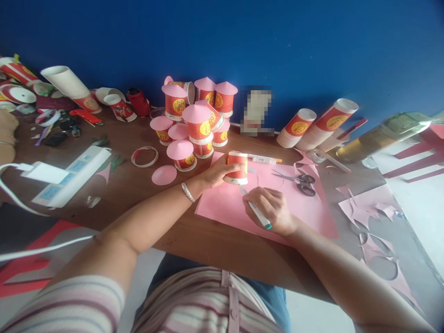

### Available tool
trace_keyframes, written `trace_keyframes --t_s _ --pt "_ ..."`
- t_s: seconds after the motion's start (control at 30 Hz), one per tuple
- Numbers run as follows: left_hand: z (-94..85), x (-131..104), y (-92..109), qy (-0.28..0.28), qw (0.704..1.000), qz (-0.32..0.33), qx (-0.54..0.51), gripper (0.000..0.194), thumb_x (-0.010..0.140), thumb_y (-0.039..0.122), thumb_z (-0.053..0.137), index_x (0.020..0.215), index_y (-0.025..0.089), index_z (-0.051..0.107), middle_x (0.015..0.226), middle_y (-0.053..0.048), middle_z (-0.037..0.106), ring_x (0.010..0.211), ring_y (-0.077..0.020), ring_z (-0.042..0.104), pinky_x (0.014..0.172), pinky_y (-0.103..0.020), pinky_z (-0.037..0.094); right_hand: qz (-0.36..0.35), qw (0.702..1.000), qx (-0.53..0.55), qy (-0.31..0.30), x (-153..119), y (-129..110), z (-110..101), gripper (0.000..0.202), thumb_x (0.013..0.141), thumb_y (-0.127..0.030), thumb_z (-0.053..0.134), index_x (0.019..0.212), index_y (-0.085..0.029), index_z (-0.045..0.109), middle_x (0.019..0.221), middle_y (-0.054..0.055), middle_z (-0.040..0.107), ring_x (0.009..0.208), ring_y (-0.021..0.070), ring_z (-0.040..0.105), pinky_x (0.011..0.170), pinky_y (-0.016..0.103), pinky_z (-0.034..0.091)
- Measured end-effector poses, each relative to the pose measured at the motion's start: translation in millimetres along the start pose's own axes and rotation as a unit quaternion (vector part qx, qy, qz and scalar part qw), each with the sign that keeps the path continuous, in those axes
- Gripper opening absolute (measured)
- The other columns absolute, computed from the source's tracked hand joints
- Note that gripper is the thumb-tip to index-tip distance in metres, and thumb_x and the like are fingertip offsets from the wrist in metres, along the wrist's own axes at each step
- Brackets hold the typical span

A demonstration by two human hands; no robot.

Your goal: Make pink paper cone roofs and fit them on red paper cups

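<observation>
My left hand (219, 172) is closed around a red and white paper cup (238, 176) with a yellow emblem, holding it over a sheet of pink paper (220, 210). Just below and right of the cup, my right hand (275, 210) grips a white marker (258, 213) with a teal end. The marker's front end points up toward the cup's lower rim; whether it touches is not clear. Scissors (299, 179) lie on the pink paper to the right. Behind the cup rests a second white marker (262, 159).
Several cups with pink cone tops (198, 125) stand stacked at the back. A flat pink disc (164, 175) and a tape ring (144, 157) lie left. Cup stacks (331, 122), a bottle (376, 136) and paper scraps (362, 210) are right; a power strip (72, 178) sits far left.
</observation>
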State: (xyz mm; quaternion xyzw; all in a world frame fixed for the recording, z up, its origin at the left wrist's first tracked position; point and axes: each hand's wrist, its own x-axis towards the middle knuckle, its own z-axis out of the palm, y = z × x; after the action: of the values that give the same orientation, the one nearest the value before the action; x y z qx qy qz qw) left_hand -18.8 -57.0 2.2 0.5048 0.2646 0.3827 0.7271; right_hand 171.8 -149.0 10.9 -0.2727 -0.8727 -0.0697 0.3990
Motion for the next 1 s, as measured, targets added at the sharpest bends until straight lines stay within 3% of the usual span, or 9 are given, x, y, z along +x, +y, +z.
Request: trace_keyframes --t_s 0.23,0.43,0.77,1.0 --pt "1.9 -1.3 2.5 -0.009 1.0 -0.003 -0.019 0.034 0.079 0.039 0.08 0.097 0.016 0.061 0.086 -0.002 0.062 0.085 -0.0174 0.064 0.072 -0.027 0.052 -0.002 1.0 -0.005 0.001 0.6 0.3 -0.7 0.02 0.088 -0.005 0.061 0.1 -0.02 0.056 0.073 -0.003 0.063 0.056 0.01 0.057 0.054 0.024 0.046" --pt "-2.5 0.6 -1.9 -0.013 1.0 0.004 -0.021 0.033 0.08 0.041 0.08 0.092 0.016 0.063 0.085 -0.002 0.064 0.078 -0.0145 0.062 0.069 -0.026 0.051 -0.003 1.0 -0.003 0.001 1.5 -0.5 -2.2 0.02 0.089 -0.005 0.061 0.1 -0.021 0.056 0.071 -0.003 0.063 0.055 0.0097 0.058 0.054 0.023 0.046" --pt "1.8 -1.2 0.7 0.013 0.997 -0.021 -0.067 0.046 0.083 0.053 0.078 0.107 0.016 0.065 0.099 -0.008 0.071 0.095 -0.0232 0.069 0.077 -0.033 0.056 -0.006 1.0 -0.001 0.023 1.5 2.5 -2.5 0.023 0.086 -0.005 0.064 0.104 -0.02 0.058 0.073 -0.002 0.065 0.057 0.0111 0.06 0.054 0.024 0.048" --pt "-2.5 0.7 0.0 0.026 0.998 0.004 -0.055 0.041 0.085 0.047 0.075 0.11 0.015 0.067 0.106 -0.01 0.07 0.099 -0.0242 0.068 0.077 -0.032 0.056 -0.006 0.999 -0.009 0.033 1.4 2.7 -2.2 0.026 0.087 -0.004 0.06 0.107 -0.02 0.056 0.074 -0.001 0.065 0.057 0.0117 0.06 0.054 0.024 0.05"
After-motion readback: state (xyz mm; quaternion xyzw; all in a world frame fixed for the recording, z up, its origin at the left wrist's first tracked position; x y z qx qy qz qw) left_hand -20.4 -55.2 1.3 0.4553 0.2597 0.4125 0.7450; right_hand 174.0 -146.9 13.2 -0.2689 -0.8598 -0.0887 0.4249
